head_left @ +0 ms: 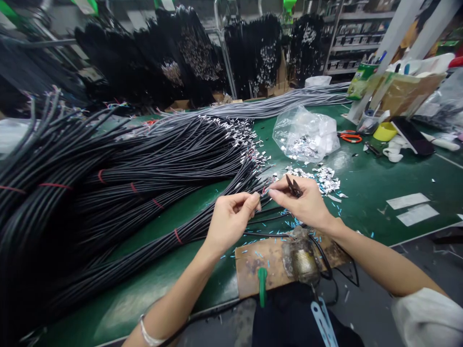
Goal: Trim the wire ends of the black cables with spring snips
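My left hand (233,219) is closed, pinching the end of a black cable between thumb and forefinger. Short thin wires (264,191), some reddish, stick out of that end. Fingertips of my right hand (303,201) are pressed together at the wire tips, right beside the left thumb. A small dark two-bladed tool (294,186), like snips, is tucked in the right hand with its points upward. Under and beside the hands lies a bundle of black cables (197,219) with stripped ends. The cable tip itself is partly hidden by my fingers.
Large tied black cable bundles (155,164) cover the left of the green table (365,193). Foil scraps (327,179) and a clear plastic bag (306,135) lie beyond my right hand. Orange-handled scissors (350,137) sit farther right. A clamped device (303,260) stands on the board (253,265) in front.
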{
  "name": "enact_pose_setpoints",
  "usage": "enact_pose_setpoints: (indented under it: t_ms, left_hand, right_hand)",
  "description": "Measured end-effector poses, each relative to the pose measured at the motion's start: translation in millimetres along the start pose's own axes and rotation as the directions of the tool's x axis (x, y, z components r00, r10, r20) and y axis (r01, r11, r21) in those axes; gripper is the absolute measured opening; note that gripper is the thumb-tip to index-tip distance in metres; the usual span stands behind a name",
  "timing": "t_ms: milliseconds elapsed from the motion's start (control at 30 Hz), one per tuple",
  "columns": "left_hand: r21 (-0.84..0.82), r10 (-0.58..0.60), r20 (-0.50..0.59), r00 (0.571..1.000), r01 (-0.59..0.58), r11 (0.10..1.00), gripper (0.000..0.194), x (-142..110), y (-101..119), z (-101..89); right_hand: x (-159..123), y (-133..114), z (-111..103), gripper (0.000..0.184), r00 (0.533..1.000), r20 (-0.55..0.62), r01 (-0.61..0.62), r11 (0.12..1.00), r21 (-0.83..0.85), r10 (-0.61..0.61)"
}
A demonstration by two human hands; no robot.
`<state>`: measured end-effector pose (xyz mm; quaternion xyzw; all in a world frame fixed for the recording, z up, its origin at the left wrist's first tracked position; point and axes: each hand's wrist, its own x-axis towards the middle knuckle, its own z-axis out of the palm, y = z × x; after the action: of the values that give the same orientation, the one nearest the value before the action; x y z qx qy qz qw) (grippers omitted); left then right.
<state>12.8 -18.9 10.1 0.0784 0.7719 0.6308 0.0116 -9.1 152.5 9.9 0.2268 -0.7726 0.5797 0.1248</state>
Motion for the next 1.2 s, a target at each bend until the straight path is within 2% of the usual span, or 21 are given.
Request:
enact_pose_setpoints:
  t_ms: [233,500,633,733,833,1067,1200]
  left_hand:
    - [0.027,0.027,-0.043,0.999,-0.026,0.999,0.036,0,-1,2.3]
    - [0.000,0.068,-0.118,0.991,-0.068,0.998,0.025,0,-1,5.3]
    - [0.015,0.092,-0.148,0.985,-0.090,0.996,0.020,-1,-1,8.0]
    - [0.028,0.082,-0.138,0.987,-0.079,0.996,0.019,-1,0,8.7]
    - [0.028,0.080,-0.121,0.989,-0.077,0.997,0.021,0,0,7.4]
    - [-0.061,0.043,-0.006,0.999,-0.043,0.997,0.031,3,-3,1.7]
    - [-0.117,0.035,0.017,0.999,-0.032,0.993,0.032,5,-2,-3.1]
  right_hand:
    - [0,-2,1,0.014,0.998,-0.012,-0.064,0.997,0.047,0.065]
    - [-3,0,4,0.009,1.000,0.002,-0.015,1.000,-0.027,0.015]
    - [-5,-1,4,0.021,0.999,-0.031,0.012,0.998,-0.068,-0.014]
    - [-5,2,5,0.014,0.994,-0.049,0.093,0.989,-0.119,-0.100]
    - [-6,4,6,0.014,0.986,-0.046,0.152,0.977,-0.151,-0.160]
    - [-1,5,2,0.016,0.984,-0.007,0.172,0.966,-0.193,-0.176]
    - [9,7,-8,0.011,0.977,-0.126,0.130,0.951,-0.282,-0.171]
